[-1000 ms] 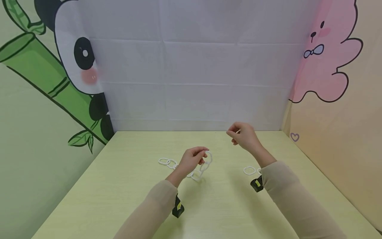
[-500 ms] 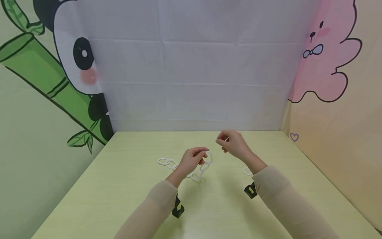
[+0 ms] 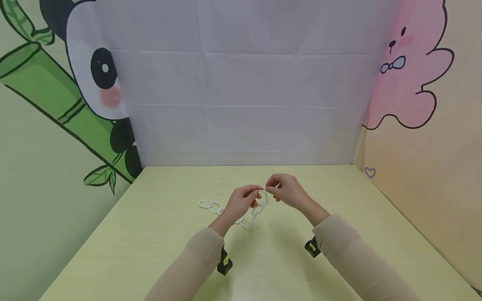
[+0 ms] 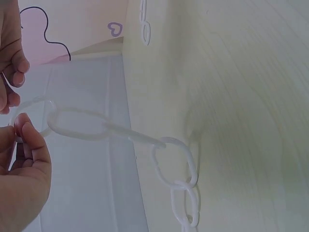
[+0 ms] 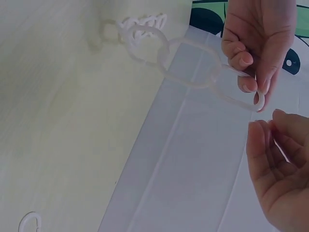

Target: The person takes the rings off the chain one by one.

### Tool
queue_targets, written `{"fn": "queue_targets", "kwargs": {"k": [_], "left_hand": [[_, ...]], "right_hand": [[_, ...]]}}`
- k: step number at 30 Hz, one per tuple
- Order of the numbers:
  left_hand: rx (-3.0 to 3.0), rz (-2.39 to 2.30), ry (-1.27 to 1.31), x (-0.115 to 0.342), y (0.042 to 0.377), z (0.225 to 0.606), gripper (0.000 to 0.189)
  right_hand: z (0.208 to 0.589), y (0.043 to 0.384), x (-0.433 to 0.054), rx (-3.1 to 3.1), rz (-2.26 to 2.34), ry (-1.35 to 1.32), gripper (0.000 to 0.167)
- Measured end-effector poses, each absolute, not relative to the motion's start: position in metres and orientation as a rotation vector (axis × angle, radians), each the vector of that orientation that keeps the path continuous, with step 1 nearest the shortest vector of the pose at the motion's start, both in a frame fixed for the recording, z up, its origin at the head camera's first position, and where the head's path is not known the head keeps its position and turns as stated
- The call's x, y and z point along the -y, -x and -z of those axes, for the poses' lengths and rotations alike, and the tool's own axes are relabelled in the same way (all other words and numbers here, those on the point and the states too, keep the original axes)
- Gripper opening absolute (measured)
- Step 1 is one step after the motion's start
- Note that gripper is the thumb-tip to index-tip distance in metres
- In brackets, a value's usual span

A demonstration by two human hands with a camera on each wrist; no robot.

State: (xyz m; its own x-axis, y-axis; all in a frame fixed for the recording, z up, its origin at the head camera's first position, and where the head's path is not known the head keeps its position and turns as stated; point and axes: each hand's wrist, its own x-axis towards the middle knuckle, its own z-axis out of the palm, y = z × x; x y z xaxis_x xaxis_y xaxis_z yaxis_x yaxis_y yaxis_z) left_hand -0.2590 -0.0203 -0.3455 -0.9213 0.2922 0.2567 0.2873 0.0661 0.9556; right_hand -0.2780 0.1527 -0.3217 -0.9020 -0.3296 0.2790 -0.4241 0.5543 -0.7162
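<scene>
My left hand [image 3: 238, 203] pinches the end link of a white plastic chain [image 4: 174, 164] between thumb and fingertips. From there the chain hangs down to the table; in the head view part of it passes behind the left wrist, and its far links [image 3: 211, 205] lie to the left. In the right wrist view the held link [image 5: 236, 101] sticks out below the left fingertips. My right hand [image 3: 288, 192] hovers just right of it, fingers curled so the tips meet the thumb. Nothing shows between them; its fingertips [image 5: 257, 129] are close to the link, with a small gap.
Another white link piece [image 4: 146, 33] lies on the table to the right, hidden behind the right arm in the head view. The light wooden tabletop [image 3: 150, 251] ends at a grey-white back panel [image 3: 244, 125]. Cartoon-printed panels [image 3: 406, 167] stand at both sides.
My right hand has moved left and down, close to the left hand's link. The left hand has stayed in place with the chain. The loose links at right became hidden behind the right arm.
</scene>
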Motion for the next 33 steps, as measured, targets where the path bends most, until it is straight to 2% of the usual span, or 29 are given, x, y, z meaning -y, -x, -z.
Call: {"fn": "queue_targets", "kwargs": {"k": [23, 33], "left_hand": [[-2.301, -2.045, -0.620, 0.021, 0.262, 0.350, 0.022], [-2.298, -2.049, -0.589, 0.022, 0.284, 0.377, 0.024]], "right_hand": [[0.336, 0.278, -0.144, 2.720, -1.175, -0.638, 0.007], [0.335, 0.278, -0.145, 2.713, -1.152, -0.649, 0.008]]}}
